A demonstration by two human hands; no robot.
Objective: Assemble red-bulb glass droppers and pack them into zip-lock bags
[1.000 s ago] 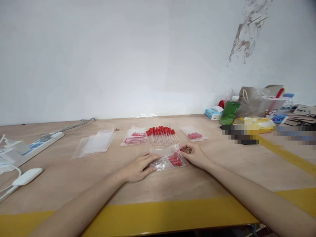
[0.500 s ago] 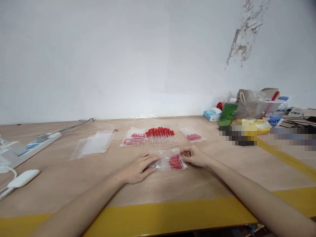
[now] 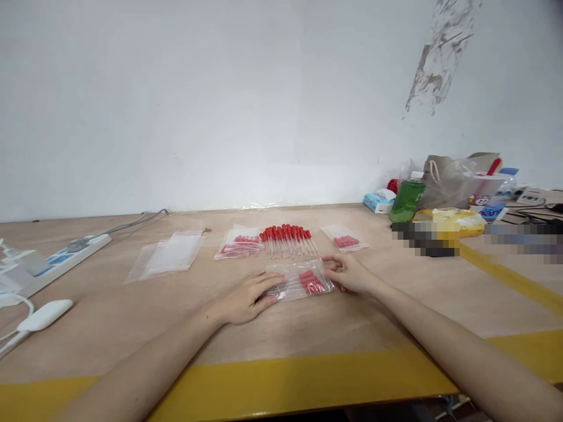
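A clear zip bag [image 3: 294, 286] lies flat on the table in front of me, holding several glass droppers with red rubber bulbs [image 3: 310, 281] at its right end. My left hand [image 3: 250, 298] rests flat, fingers stretched out, with the fingertips on the bag's left end. At the right edge, by the zip, my right hand [image 3: 349, 273] pinches the bag with thumb and fingers. Just behind is a row of loose droppers [image 3: 288, 234], red bulbs pointing away. Filled bags [image 3: 240, 241] are piled left of them, and another filled bag [image 3: 343, 239] lies to the right.
Flat plastic bags [image 3: 169, 255] lie on the left, near a white power strip [image 3: 73, 258] and a white cable device [image 3: 46, 315]. At the back right stand a tissue pack [image 3: 378, 201], a green bottle [image 3: 407, 199] and a yellow packet [image 3: 457, 221]. Yellow tape [image 3: 308, 378] lines the front edge.
The right hand has shifted slightly at the bag's right edge, and the red bulbs inside sit a little higher and further left. The left hand stays in place.
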